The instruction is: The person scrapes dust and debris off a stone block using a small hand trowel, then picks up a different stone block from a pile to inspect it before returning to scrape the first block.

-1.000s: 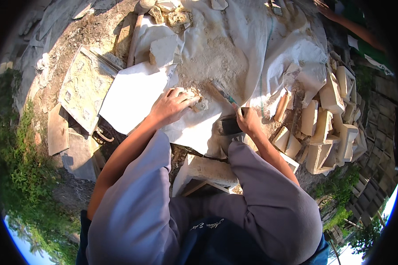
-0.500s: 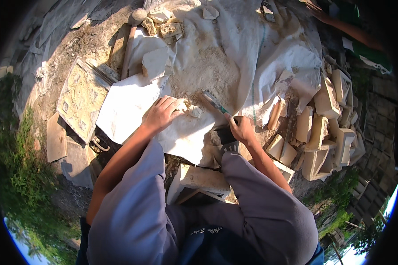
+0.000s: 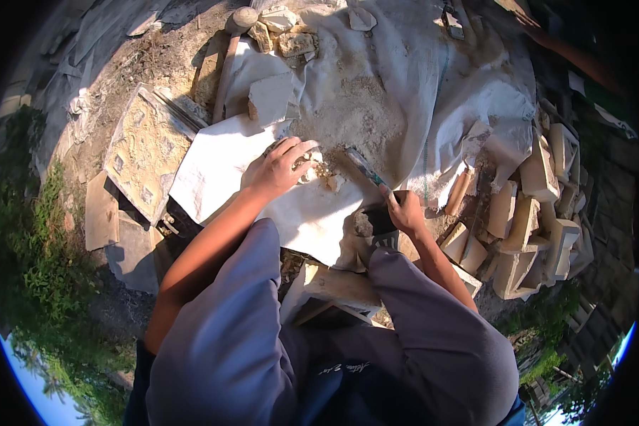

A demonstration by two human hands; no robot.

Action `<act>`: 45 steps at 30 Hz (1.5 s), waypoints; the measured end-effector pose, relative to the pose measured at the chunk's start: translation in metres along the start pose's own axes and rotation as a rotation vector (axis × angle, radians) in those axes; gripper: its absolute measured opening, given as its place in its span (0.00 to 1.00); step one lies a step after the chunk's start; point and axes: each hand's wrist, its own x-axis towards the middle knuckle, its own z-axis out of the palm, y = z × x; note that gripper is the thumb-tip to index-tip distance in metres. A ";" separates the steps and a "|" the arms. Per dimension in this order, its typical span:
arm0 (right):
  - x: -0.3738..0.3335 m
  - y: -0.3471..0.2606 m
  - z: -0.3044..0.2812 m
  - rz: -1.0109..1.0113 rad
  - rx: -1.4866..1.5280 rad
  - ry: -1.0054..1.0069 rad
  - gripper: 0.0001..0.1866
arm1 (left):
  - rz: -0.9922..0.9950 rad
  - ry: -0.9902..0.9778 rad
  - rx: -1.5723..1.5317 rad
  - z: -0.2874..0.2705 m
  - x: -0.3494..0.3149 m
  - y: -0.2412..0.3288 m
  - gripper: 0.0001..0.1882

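Note:
My left hand [image 3: 282,169] is curled over a pale, crumbly stone chunk [image 3: 311,162] on the white sack sheet [image 3: 213,167]. The fingers hide part of the chunk. A smaller broken piece [image 3: 335,183] lies just right of these fingertips. My right hand [image 3: 407,211] grips the near end of a narrow, flat tool [image 3: 366,169] with worn blue-green marks; its exact kind cannot be made out. The tool's far end points away and leftward, apart from the chunk. Beside the right hand, in shadow between my knees, is a dark opening or container [image 3: 380,221].
Carved stone boxes [image 3: 539,170] are heaped at the right. A stone slab [image 3: 145,153] lies left, with a long-handled mallet [image 3: 228,67] beyond it. A pale block [image 3: 271,99] rests on the sheet. Another person's arm [image 3: 557,46] reaches in at the far right.
The whole view has shifted slightly. My left hand has moved a little farther over the stone chunk, its fingers now across the top. The right hand and tool have hardly moved.

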 end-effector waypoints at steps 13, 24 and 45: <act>-0.002 -0.008 -0.005 0.040 0.005 -0.053 0.36 | -0.177 -0.116 -0.219 0.048 0.014 0.012 0.20; -0.034 0.024 0.008 0.015 0.350 0.120 0.32 | -0.270 -0.251 -0.030 0.059 0.025 0.020 0.26; -0.008 -0.041 -0.008 -0.044 0.031 0.007 0.33 | -0.048 -0.718 0.347 0.031 -0.001 0.035 0.34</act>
